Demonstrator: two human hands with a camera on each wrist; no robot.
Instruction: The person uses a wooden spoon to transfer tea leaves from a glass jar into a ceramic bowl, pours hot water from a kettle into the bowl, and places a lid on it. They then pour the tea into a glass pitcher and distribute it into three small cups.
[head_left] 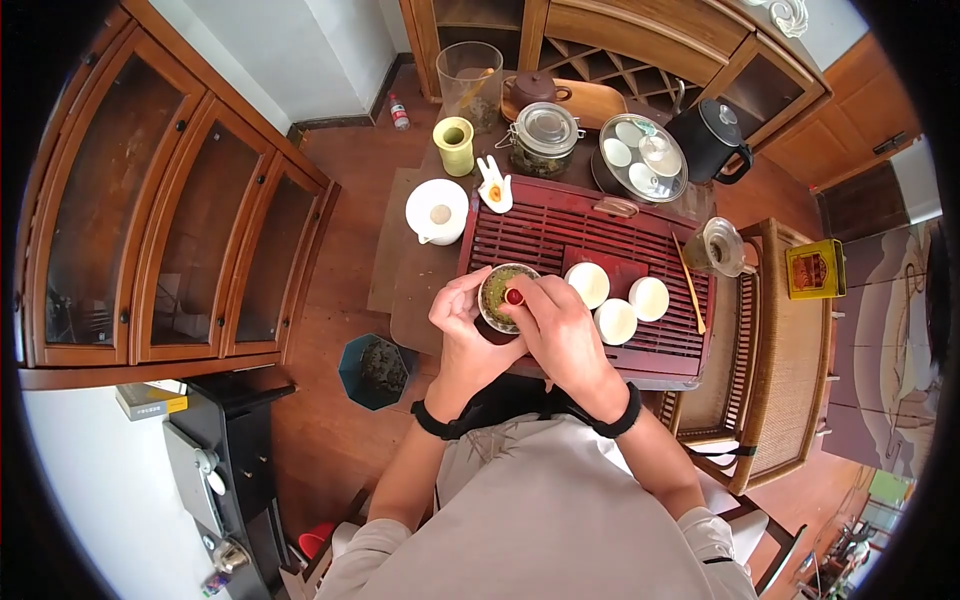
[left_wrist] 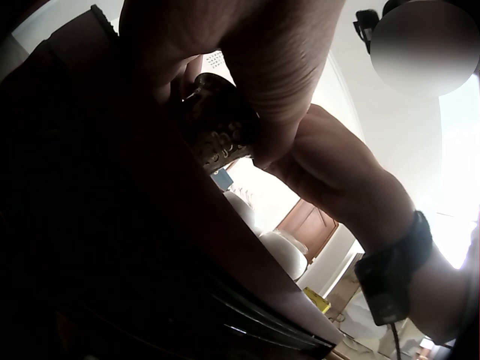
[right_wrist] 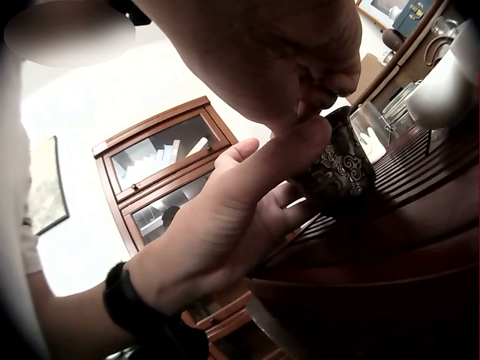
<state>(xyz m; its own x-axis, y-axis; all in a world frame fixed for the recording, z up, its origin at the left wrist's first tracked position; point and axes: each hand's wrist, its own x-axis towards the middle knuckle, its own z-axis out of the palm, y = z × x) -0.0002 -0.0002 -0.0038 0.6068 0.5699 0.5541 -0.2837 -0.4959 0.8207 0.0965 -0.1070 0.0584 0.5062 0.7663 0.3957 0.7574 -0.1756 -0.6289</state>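
My left hand [head_left: 462,338] holds a small dark cup [right_wrist: 345,174] with a raised scroll pattern on its outside, thumb on one side and fingers on the other. The cup is above the near left edge of the red slatted tea tray [head_left: 640,235]; greenish-brown contents [head_left: 497,288] show inside its rim. Over the mouth of the cup, my right hand [head_left: 570,338] pinches a small piece with a round red end [head_left: 514,297]. The piece's lower part is hidden by fingers and rim. Three white cups [head_left: 616,322] stand on the tray, right of my hands.
A white lidded pot [head_left: 436,212], a green vase [head_left: 455,150], a white hand-shaped holder [head_left: 494,188] and a glass jar [head_left: 545,140] stand behind. Glass pitcher [head_left: 720,245] and wooden stick [head_left: 692,290] lie right. A dark bin [head_left: 350,372] stands on the floor.
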